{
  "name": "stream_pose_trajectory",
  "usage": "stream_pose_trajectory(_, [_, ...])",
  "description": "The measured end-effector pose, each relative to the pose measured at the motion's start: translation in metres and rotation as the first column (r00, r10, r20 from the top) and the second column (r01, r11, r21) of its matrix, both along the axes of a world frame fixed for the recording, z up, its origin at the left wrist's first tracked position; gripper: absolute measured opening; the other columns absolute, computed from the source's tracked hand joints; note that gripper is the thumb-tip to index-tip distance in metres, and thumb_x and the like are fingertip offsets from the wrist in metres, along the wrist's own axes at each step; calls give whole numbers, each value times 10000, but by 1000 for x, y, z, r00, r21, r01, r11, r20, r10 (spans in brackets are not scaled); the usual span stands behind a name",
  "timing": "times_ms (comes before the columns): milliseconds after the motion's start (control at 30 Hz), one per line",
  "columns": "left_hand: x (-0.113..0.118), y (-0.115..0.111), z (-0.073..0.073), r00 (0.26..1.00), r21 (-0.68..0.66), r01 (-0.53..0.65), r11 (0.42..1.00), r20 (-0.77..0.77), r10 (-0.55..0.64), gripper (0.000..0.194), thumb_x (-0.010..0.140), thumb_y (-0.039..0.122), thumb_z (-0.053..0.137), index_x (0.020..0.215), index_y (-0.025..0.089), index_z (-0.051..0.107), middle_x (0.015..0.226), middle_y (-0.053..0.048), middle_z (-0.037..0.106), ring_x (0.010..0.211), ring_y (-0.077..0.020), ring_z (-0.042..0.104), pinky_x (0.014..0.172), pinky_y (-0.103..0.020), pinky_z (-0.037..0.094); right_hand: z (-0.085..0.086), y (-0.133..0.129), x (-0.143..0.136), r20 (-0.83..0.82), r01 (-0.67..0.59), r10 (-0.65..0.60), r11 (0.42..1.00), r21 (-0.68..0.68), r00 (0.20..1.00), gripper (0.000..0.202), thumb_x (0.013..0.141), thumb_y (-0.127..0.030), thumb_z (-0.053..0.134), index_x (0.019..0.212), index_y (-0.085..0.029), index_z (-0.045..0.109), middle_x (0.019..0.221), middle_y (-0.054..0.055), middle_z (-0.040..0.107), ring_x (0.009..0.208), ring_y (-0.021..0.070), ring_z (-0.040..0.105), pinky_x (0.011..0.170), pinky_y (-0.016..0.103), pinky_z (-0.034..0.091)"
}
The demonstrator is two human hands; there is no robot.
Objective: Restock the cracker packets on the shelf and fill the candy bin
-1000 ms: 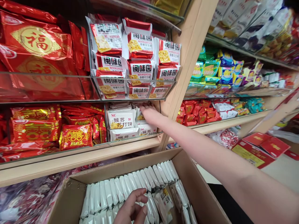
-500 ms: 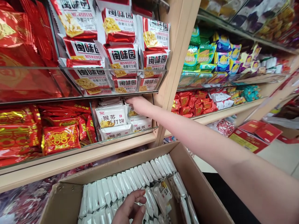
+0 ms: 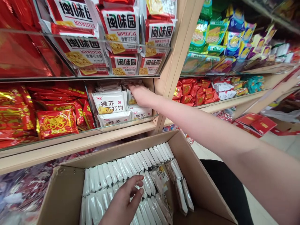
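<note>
Tipped the view further down since the earlier frame, bringing everything higher in it; otherwise much as before, still reaching into the shelf bay with the right hand and keeping the left hand over the cardboard box. On the right, resting on or just over the rear of the white shelf packets; impossible to tell how far open, or whether grasping one, with the fingertips lost in shadow. Best, in judgement, to press lightly with flat fingers, square the edges with the neighbouring stack, and keep the knuckles off the upper shelf edge and the wrist clear of the front wrappers, so as not to crush likely brittle contents. On the left, half curled and empty, with a clear gap between thumb and forefinger, poised above the white box packets, packed upright in rows; contact with them hard to judge. Just beyond those fingertips, a loose packet, tilted, with printed face showing. Further out, beside the white stacks, red packets; above, red-and-white biscuit packets; below the bay, a wooden shelf edge.
</note>
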State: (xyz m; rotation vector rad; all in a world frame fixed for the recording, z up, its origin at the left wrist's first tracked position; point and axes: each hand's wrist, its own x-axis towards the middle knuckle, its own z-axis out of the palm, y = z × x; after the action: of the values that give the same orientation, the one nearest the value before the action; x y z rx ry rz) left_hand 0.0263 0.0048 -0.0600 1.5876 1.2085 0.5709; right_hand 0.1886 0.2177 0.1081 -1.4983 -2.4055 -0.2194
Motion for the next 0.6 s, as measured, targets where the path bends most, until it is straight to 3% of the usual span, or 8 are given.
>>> stream_pose_trajectory(133, [1,1,1,1000,-9,-15,1000,-10,15,258,793,363,482,1018,253,543,929,-54,640,758,-188,607,686,-300,460,-3,0,4,17,11,-11,999,39,1000,576,762,38,301,1326,-41,216,1246,145,447,1174,242,403,952,351,343])
stream_pose_trajectory(233, [0,2,-1,997,27,-71,997,4,71,251,771,373,506,990,265,566,895,-39,650,724,-187,614,643,-288,469,1,-5,8,19,18,-20,994,105,1000,538,780,23,277,1315,-9,224,1271,153,409,1202,245,358,980,361,298])
stream_pose_trajectory(300, [-3,4,-2,997,54,-70,996,-11,70,249,761,369,519,980,265,579,884,-35,657,717,-190,617,648,-290,475,5,-20,12,9,-1,0,987,162,1000,480,802,-5,273,1282,-13,280,1290,141,382,1224,243,318,994,377,270])
stream_pose_trajectory(400, [-9,9,1,997,92,-65,994,-33,69,252,767,363,515,988,260,576,885,-34,659,733,-192,615,668,-291,482,2,-71,19,-11,-73,76,985,156,997,345,843,-91,290,1155,-79,436,1203,97,456,1171,235,370,944,403,317])
stream_pose_trajectory(500, [-17,15,10,992,134,-113,985,-49,120,250,778,383,498,984,255,563,897,-28,655,767,-189,610,700,-284,476,-34,-138,29,-38,-147,144,982,-117,989,259,875,-203,312,905,-134,560,888,71,584,867,183,544,783,344,417])
stream_pose_trajectory(533, [-20,17,14,988,144,-138,980,-54,147,256,775,395,502,978,251,561,904,-29,653,780,-191,610,713,-288,473,-55,-157,32,-55,-164,155,951,-263,986,255,875,-240,332,857,-148,569,816,61,594,770,169,560,726,326,432])
stream_pose_trajectory(600, [-28,22,22,974,153,-210,966,-48,220,286,757,424,522,975,243,558,907,-34,651,818,-204,607,744,-309,469,-104,-188,37,-66,-117,97,826,-551,993,298,843,-386,421,740,-152,575,690,62,594,625,169,568,595,302,440])
